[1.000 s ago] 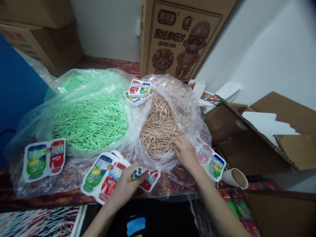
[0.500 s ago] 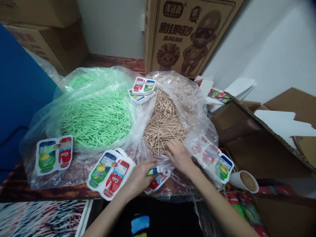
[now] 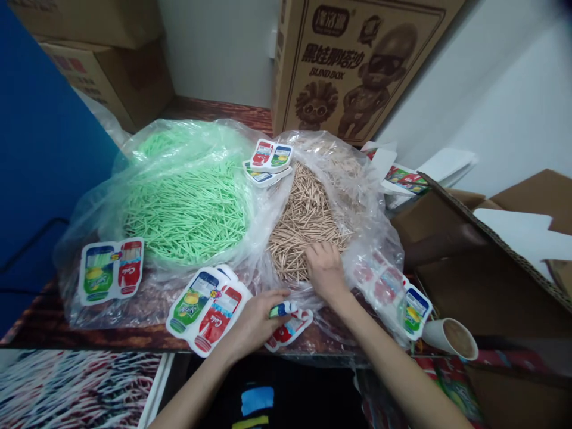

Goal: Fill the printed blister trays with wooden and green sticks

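Observation:
My left hand [image 3: 257, 319] is closed at the table's front edge on a small packet [image 3: 292, 331] shaped like paired soda bottles, red Cola and green-blue Sprite; its far end sticks out past my fingers. My right hand [image 3: 326, 269] reaches into the open bag of thin brown sticks [image 3: 304, 229], fingers curled down on the sticks, their tips partly hidden. Left of that bag lies a clear bag of light green sticks [image 3: 187, 220]. Close by my left wrist, more flat packets [image 3: 209, 310] overlap on the plastic.
Another packet [image 3: 111, 271] lies at far left, and several rest between the bags [image 3: 270, 156]. To the right are a tilted paper cup [image 3: 449, 338] and an open carton [image 3: 469, 268]. A large printed box [image 3: 348, 71] stands behind. A tray of striped pieces [image 3: 75, 387] sits below the table edge.
My right hand has moved farther into the brown sticks, its fingers now more curled. My left hand stays on the packet. The whole view has shifted slightly.

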